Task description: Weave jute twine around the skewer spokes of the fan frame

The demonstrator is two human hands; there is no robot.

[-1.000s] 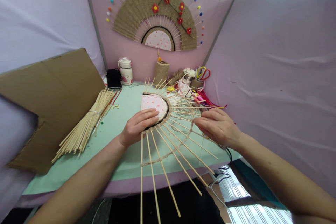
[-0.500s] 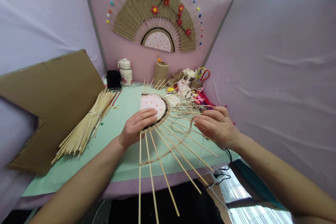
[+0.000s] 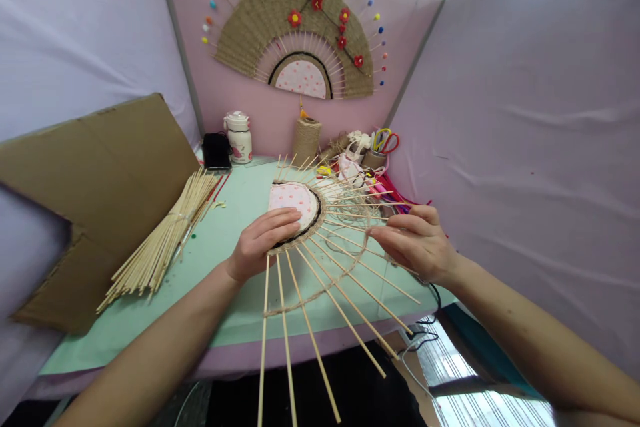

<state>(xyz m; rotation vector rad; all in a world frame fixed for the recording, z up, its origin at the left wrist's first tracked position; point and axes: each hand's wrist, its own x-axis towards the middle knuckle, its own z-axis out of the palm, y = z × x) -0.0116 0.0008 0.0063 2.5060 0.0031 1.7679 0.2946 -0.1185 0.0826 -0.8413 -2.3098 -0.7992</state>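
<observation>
A half-round fan base (image 3: 290, 196), covered in pink dotted cloth with a black braid and twine edging, lies over the table with thin wooden sticks (image 3: 344, 305) spreading from its rim. My left hand (image 3: 265, 240) grips the base, fingers on top of the cloth and thumb out of sight beneath. A strand of jute twine (image 3: 327, 285) runs in an arc across the nearer sticks, woven around them. At the arc's far end, my right hand (image 3: 415, 240) pinches the twine among the right-hand sticks; its fingertips partly hide the strand.
A tied bundle of sticks (image 3: 163, 233) rests against a cardboard sheet (image 3: 105, 193) at left. Behind stand a white bottle (image 3: 240, 140), a twine spool (image 3: 307, 140) and a cup with scissors (image 3: 375, 159). A finished fan (image 3: 260, 20) hangs on the pink wall.
The fan frame has turned and shifted slightly, its near sticks moving a little. My right hand stays by the twine, its fingers slightly re-set; my left hand keeps its hold.
</observation>
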